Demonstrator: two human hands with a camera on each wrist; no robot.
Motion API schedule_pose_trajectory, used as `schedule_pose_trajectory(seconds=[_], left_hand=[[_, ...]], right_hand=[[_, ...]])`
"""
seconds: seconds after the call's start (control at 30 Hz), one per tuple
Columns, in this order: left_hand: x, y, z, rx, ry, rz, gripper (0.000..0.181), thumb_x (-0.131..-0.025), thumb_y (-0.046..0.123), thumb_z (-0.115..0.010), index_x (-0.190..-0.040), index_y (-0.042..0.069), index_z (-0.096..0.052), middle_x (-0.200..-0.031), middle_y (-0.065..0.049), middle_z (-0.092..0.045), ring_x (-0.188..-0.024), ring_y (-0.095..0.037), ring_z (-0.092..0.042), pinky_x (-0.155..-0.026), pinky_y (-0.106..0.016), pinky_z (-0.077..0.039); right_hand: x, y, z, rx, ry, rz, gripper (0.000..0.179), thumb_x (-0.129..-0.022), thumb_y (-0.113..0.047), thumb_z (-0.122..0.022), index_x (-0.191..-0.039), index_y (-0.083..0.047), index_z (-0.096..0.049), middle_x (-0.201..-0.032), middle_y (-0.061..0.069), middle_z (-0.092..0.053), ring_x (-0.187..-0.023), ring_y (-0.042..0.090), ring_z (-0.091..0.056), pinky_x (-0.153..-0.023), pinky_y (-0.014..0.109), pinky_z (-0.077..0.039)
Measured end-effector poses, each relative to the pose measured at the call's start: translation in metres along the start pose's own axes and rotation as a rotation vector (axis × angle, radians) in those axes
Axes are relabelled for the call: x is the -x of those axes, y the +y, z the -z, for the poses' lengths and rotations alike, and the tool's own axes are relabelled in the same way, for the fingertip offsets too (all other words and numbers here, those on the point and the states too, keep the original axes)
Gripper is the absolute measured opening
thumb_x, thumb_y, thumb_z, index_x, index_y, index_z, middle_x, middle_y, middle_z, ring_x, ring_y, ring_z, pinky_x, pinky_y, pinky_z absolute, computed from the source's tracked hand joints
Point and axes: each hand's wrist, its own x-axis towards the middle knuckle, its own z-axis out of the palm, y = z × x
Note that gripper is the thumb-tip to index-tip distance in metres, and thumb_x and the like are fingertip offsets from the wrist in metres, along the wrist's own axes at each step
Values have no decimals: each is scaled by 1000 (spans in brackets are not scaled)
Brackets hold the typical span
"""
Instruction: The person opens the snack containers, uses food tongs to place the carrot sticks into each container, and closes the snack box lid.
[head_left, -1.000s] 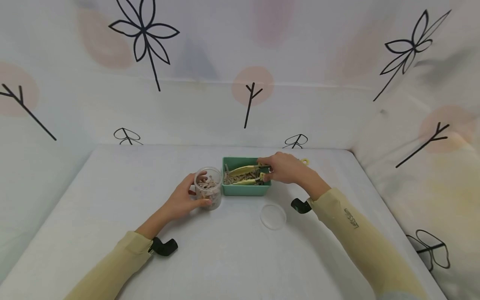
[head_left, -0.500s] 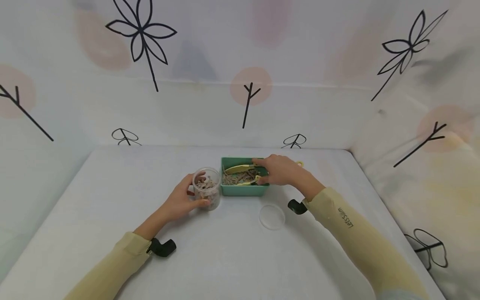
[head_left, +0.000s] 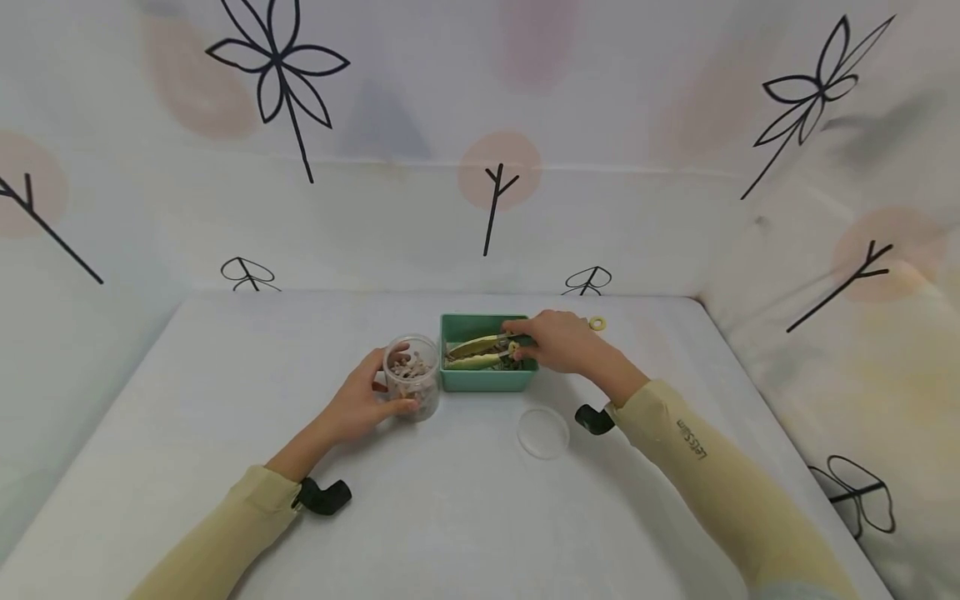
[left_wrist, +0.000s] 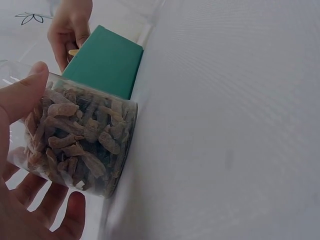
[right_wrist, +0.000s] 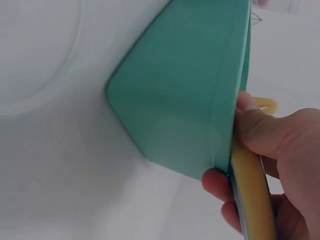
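My left hand point(head_left: 358, 404) holds a clear plastic jar point(head_left: 415, 396), thumb on one side and fingers round the other. Small brownish dried pieces point(left_wrist: 75, 135) fill its lower part in the left wrist view. Right of the jar, close against it, stands a green rectangular box point(head_left: 487, 382). My right hand point(head_left: 566, 343) grips yellow tongs point(head_left: 471, 362) over the box's right rim. Their two tips lie inside the box, slightly apart, above more brownish pieces that they largely hide. In the right wrist view, thumb and fingers press the yellow handle point(right_wrist: 252, 187) from either side.
A round clear lid point(head_left: 543, 433) lies flat on the white cloth-covered table point(head_left: 450, 517), in front of the box. A yellow ring point(head_left: 597, 323) at the tongs' rear end shows behind the right hand. Patterned fabric walls point(head_left: 405, 225) surround the table's back and sides.
The tongs' tips dipped among the pieces in the box half a second ago; now they sit higher and nearer each other. My left hand and the jar have stayed in place.
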Motion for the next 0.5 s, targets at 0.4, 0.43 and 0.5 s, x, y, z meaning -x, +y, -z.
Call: schedule_pose_trajectory(seconds=[0.4,0.43,0.5], left_hand=[[-1,-3,0,-25,4,-19,79,-82,21,-84,-148,9,-41,-130,-9,-53,-115,-24,-53,-87,-44,-50],[0,-3,0,-25,5,-17,79,-82,21,-84,-147,9,-41,-129,-9,-53,-115,-24,-53,-87,-44,-50],[-1,-4,0,-20,3,-6,80,-82,21,-85,-147,9,-41,-130,-9,-53,-115,-24,-53,-88,-44,-50]], right_hand=[[8,5,0,-30,135,23,38,-94,-32,-71,-129,-18,-66,-92,0,-73,-65,12,-61,-51,30,-44],[9,6,2,-44,142,20,39,-93,-31,-71,-130,-18,-66,-94,0,-74,-64,13,-61,-51,31,-44],[12,6,7,-65,154,10,42,-93,-31,-71,-132,-16,-65,-99,1,-74,-66,14,-63,-53,31,-45]])
